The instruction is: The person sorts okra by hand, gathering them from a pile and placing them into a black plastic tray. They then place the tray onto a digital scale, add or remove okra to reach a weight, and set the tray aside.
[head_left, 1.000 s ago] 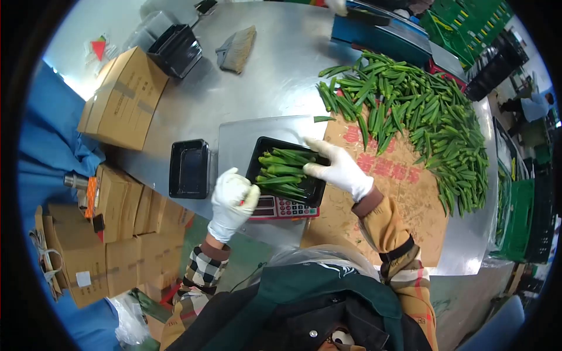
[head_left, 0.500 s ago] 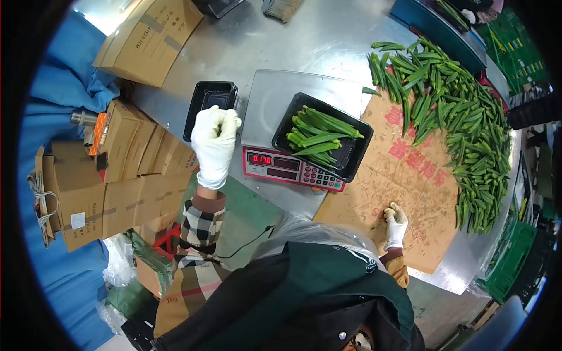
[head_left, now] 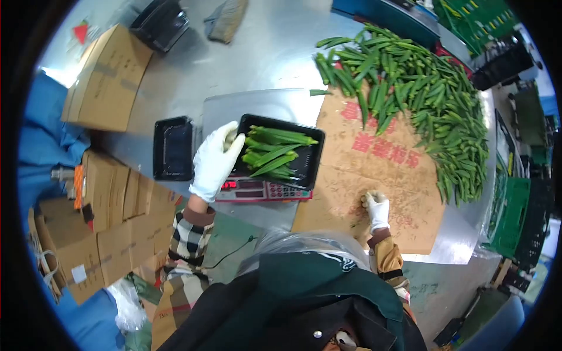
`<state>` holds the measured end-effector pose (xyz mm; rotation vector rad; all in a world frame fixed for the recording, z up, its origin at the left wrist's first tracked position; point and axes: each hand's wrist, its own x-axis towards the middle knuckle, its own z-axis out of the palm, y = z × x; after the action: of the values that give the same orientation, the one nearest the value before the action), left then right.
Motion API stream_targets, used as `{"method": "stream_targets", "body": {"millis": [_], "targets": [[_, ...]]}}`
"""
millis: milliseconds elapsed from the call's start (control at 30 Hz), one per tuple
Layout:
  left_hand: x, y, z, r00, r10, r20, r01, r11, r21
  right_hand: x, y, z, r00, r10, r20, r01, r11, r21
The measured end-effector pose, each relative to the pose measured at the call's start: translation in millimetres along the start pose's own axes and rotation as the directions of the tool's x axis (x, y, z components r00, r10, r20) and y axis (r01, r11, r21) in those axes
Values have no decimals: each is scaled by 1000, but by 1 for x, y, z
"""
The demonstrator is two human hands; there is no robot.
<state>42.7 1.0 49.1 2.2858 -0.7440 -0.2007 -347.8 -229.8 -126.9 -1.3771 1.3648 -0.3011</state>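
Observation:
My left hand (head_left: 218, 162), in a white glove, reaches over the left side of the scale (head_left: 219, 105). Its curved thumb and fingers stand a little apart, right at the left rim of a black plastic tray (head_left: 310, 167). Several green okra pods (head_left: 272, 146) lie in that tray, which rests at an angle on the scale's metal plate. The red digits of the scale are partly covered by the glove. Over the cardboard sheet (head_left: 333, 205) is my right hand (head_left: 376, 210), also gloved, with fingers curled in and nothing showing in them.
A large okra pile (head_left: 404, 82) covers the cardboard's far and right edges. Left of the scale lies another black tray (head_left: 173, 149). A carton (head_left: 108, 82), stacked black trays (head_left: 161, 26) and a brush (head_left: 227, 20) are farther back. Green crates (head_left: 508, 216) stand at the right.
My left hand has moved right, from beside the other black tray to the rim of the okra tray, its fingers loosening. My right hand stays low over the cardboard. The whole view has shifted.

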Motion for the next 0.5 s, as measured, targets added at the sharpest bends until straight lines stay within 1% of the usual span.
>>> {"method": "stream_targets", "body": {"millis": [33,67,100,133,200,267,400,433,500], "targets": [[0,-5,4,996,-1,90,-5,998,69,4,-17,4,1000,-25,-2,25,999,26],[-3,4,4,993,18,120,-20,1000,18,10,-32,7,999,-48,0,48,998,52],[-4,2,8,988,-37,152,28,998,62,27,-27,11,994,-110,-18,111,989,102],[-5,-4,11,979,-93,182,74,991,108,37,-40,15,982,-183,-48,186,979,81],[-7,-15,15,972,-100,211,88,994,68,52,-70,22,932,-350,-95,343,936,-82],[-6,-13,16,969,-96,227,97,995,8,81,-88,29,925,-346,-158,334,937,-100],[-6,-10,19,966,-145,213,150,989,-4,149,-104,37,903,-289,-316,239,953,-188],[-5,-9,20,966,-151,209,160,987,-24,159,-108,39,835,-412,-364,299,896,-328],[-4,-4,20,959,-185,214,199,979,-42,179,-110,42,804,-407,-434,294,906,-305]]}}
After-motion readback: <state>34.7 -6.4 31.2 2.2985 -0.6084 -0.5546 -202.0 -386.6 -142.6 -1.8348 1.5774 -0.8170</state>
